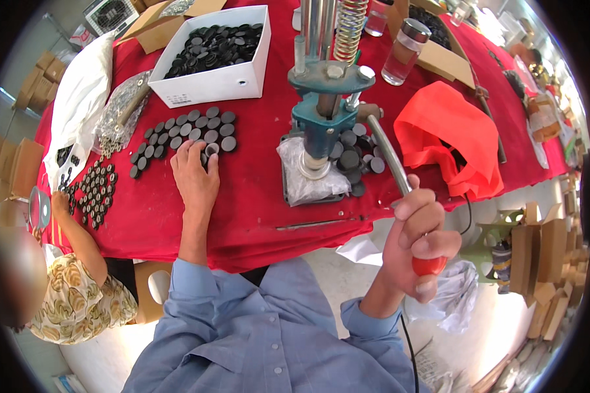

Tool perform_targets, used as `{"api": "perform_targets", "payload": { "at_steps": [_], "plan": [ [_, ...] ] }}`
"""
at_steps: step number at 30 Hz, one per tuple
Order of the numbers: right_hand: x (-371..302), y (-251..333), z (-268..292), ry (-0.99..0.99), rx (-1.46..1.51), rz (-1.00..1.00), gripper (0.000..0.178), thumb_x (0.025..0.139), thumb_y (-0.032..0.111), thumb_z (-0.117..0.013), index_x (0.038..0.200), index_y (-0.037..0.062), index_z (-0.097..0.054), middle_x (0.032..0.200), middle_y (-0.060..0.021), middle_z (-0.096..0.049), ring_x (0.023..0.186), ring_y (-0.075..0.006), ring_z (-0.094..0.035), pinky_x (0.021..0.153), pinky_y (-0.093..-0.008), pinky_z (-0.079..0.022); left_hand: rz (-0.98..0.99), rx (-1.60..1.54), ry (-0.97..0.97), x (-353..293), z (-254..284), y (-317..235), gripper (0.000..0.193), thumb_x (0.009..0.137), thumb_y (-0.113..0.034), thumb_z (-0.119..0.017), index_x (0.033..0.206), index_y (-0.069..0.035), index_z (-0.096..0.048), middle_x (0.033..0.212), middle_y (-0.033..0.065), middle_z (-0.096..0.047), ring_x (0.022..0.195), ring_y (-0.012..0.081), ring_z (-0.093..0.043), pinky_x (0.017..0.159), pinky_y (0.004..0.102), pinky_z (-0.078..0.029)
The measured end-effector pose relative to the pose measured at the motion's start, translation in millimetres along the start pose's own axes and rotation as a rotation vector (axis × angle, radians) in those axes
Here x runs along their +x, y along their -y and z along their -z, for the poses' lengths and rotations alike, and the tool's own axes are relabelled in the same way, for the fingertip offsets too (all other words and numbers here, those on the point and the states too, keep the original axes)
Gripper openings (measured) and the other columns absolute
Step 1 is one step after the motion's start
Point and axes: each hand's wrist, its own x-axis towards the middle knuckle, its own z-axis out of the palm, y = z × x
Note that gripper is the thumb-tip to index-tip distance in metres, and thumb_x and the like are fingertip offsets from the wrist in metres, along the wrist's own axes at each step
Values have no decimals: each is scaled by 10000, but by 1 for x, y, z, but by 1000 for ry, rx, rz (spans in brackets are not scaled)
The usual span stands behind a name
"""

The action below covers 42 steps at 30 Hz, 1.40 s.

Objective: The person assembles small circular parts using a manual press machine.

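Note:
My left hand (195, 175) reaches over the red cloth, its thumb and fingertips closed around a small black round cap (212, 149) whose hollow side faces up. Loose black caps (170, 134) lie in rows just beyond it. My right hand (418, 245) is wrapped round the end of a metal lever (388, 156), where a red knob (429, 264) shows under the fingers. That lever joins a blue-green hand press (316, 124). Clear plastic (290, 171) covers the press base, under the ram. More black caps (351, 158) are heaped right behind the base.
A white box (206, 93) full of black caps stands at the back left. Rows of small ringed parts (97, 193) lie near a co-worker's hand (59, 203). To the right are orange-red fabric (442, 131), a glass jar (405, 52) and an open carton (449, 62).

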Motion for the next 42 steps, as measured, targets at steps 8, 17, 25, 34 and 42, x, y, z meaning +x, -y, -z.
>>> {"api": "perform_targets", "payload": {
  "at_steps": [8,17,25,34,42],
  "plan": [
    [47,8,2,181,7,-33,435,882,533,-640,969,111,-581,720,-34,-473,739,-255,-544,1084,-576,-345,47,-127,48,-20,3,13,334,847,-70,-787,1177,-88,-740,1251,159,-636,1093,346,-620,931,433,-520],
    [151,-26,-9,212,149,-146,438,995,428,-519,1088,13,-626,718,-25,-434,715,-218,-452,899,-481,-398,59,-489,94,-32,9,-80,472,736,-123,-896,1165,-59,-711,1005,97,-726,796,220,-681,705,329,-564],
    [168,-30,-52,-48,-183,-157,466,994,421,-525,812,5,-625,575,0,-452,491,-109,-405,518,-280,-398,77,-593,201,-13,-5,-130,560,701,-59,-917,1199,-26,-663,955,91,-733,752,118,-636,647,271,-525],
    [165,-33,-44,-54,-226,-93,468,1013,414,-484,830,10,-634,549,10,-439,483,-103,-413,508,-272,-408,46,-857,188,-22,-33,-141,633,705,-124,-928,1249,-15,-623,974,110,-699,750,199,-642,658,312,-538],
    [125,-15,-6,288,206,-185,451,995,477,-498,1075,51,-623,720,-23,-413,706,-200,-437,979,-536,-392,2,-753,179,-19,-33,-143,741,681,-169,-964,1292,14,-586,1004,90,-701,721,128,-622,638,264,-529]
  ]
}}
